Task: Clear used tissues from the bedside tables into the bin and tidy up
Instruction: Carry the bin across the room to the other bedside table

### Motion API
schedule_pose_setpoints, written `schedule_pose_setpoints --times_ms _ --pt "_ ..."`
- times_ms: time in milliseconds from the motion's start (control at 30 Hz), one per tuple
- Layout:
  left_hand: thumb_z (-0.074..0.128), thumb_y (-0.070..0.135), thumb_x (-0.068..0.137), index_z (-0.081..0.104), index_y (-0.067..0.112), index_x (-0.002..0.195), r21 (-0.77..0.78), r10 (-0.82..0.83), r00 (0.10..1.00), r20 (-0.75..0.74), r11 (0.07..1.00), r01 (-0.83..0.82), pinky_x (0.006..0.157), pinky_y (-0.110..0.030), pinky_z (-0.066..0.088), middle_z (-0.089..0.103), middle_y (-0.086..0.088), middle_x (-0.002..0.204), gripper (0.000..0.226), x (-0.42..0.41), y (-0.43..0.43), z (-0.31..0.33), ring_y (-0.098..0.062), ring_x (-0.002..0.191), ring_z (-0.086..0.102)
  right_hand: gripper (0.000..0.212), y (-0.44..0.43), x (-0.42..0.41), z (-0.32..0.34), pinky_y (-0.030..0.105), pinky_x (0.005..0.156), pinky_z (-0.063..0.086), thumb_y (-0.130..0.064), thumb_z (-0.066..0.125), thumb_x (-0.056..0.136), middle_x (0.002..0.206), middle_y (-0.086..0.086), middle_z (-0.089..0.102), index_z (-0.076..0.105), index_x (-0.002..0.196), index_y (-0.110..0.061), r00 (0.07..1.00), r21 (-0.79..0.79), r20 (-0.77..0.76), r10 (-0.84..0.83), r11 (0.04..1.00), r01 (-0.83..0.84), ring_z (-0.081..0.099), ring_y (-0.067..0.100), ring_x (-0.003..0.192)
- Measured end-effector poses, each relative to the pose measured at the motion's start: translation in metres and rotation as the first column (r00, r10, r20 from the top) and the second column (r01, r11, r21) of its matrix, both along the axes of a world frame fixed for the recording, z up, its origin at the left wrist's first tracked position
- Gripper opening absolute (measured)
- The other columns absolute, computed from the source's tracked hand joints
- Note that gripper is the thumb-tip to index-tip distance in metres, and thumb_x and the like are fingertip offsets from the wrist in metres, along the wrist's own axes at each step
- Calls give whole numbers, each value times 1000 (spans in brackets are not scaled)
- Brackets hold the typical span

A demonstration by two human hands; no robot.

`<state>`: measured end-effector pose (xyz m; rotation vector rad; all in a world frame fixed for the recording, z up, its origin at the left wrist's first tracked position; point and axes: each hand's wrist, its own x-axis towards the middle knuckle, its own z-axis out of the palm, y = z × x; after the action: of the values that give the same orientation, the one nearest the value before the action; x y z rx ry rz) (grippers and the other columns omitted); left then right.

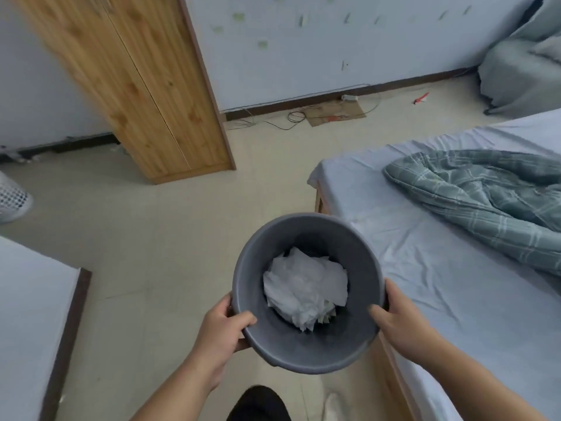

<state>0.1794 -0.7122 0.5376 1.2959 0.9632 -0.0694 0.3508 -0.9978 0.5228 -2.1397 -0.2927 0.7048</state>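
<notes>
Pale tiled flooring (170, 226) covers the room, bounded by light blue walls with a dark skirting board. Held above that floor, at centre of view, is a round grey plastic bin (285, 344), upright with its mouth facing the camera.

Contents: crumpled white tissues (305, 290) lie in the bottom of the bin, in one loose heap.

Left hand (218, 329): grips the bin's near-left rim, thumb hooked over the inside, fingers curled against the outer wall.

Right hand (403, 320): grips the bin's near-right rim likewise, thumb inside, fingers wrapped outside.

Right of the bin, a wooden-framed bed with a wrinkled pale blue sheet (440, 284); its corner lies just beyond the bin's far rim. A rumpled grey-green checked quilt (485, 192) rests on that bed, well right of the bin.

Beyond the bin to the left stands a tall pine wardrobe (145, 86). Directly beyond the bin, at the wall, a flattened brown cardboard sheet (337, 112) lies among thin dark cables (273, 123).

Far left of the bin, a white perforated plastic basket (12, 196), partly cut off. Near left of the bin, a dark-edged surface under pale blue cloth (27, 314).
</notes>
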Motion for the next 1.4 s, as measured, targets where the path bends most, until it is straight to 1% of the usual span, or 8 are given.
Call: schedule_pose_setpoints --times_ms 100,200,333,467,633,933,1133,1400 --pt "70 13 71 82 37 99 -11 97 995 10 995 -97 65 -36 66 83 -2 92 38 35 45 -3 -17 81 81 42 62 59 3 13 65 50 -21 61 93 103 -27 66 49 115 -55 995 -3 4 95 995 -95 62 -10 92" --pt "69 5 80 82 35 99 -10 155 988 7 988 -155 64 -36 66 83 -3 93 38 73 101 -16 -17 79 81 46 129 112 -7 18 69 52 -18 62 89 103 -27 68 51 121 -50 990 -12 0 140 990 -140 65 -5 91" --pt "67 -3 87 83 33 101 -16 169 986 9 985 -169 65 -38 66 84 -2 94 41 136 190 -36 -17 80 81 42 218 176 -16 8 60 49 -18 63 86 96 -37 63 51 111 -49 985 -15 7 170 985 -170 62 -10 89" --pt "67 -4 87 83 32 102 -19 138 990 22 990 -137 65 -37 66 83 -5 95 42 210 264 -26 -20 80 81 40 282 241 -1 20 65 50 -23 62 82 96 -33 65 53 111 -49 994 -26 5 107 994 -107 63 -7 85" --pt "68 9 70 83 35 99 -27 64 997 45 998 -62 65 -36 66 83 -3 94 42 312 333 -1 -18 80 81 44 338 327 14 8 55 49 -19 64 79 94 -31 69 56 112 -46 999 -14 -12 53 999 -53 65 -6 83" --pt "69 12 63 83 34 94 -14 57 998 -23 998 -58 64 -36 64 82 -3 91 41 517 431 -17 -16 74 80 39 434 526 -11 27 66 53 -19 64 73 88 -26 72 62 105 -41 997 -33 -55 48 998 -50 67 -4 78" --pt "69 13 64 83 36 97 4 44 999 -10 999 -44 64 -37 65 84 -1 90 43 657 483 -3 -15 73 80 36 485 669 6 30 69 58 -4 63 78 87 -9 75 66 102 -31 998 -5 -50 36 999 -36 69 16 83" --pt "72 14 65 83 37 94 -29 -106 994 -18 994 106 65 -38 65 83 -1 90 39 853 552 -12 -16 75 79 39 524 817 0 34 74 59 -24 60 68 91 -16 73 64 104 -40 992 10 -31 -126 992 126 68 5 83"
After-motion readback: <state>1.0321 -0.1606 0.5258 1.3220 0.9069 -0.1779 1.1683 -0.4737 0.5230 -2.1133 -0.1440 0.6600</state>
